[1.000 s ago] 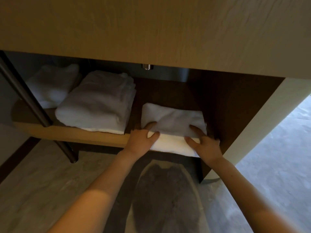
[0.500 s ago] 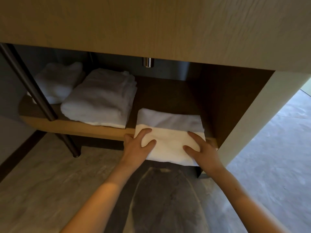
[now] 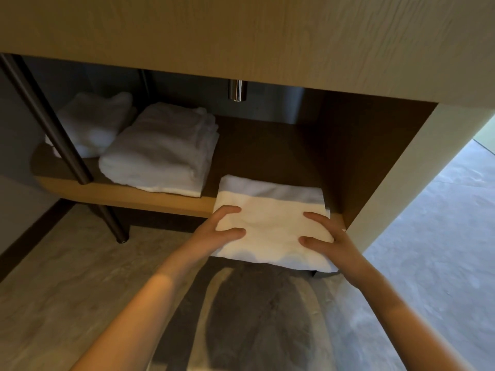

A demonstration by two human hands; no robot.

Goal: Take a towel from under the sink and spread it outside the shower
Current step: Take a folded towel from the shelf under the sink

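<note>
A folded white towel lies half off the front edge of the wooden shelf under the sink counter. My left hand grips its left front corner, fingers on top. My right hand grips its right front corner the same way. The towel's back part still rests on the shelf, in shadow.
Two more folded white towels, one large and one further left, sit on the shelf. A dark metal leg crosses at the left. A chrome drain pipe hangs above. The cabinet's side wall is close on the right. Below me lies a grey mat.
Both hands have drawn the towel toward me, so it hangs further over the shelf's front edge than before.
</note>
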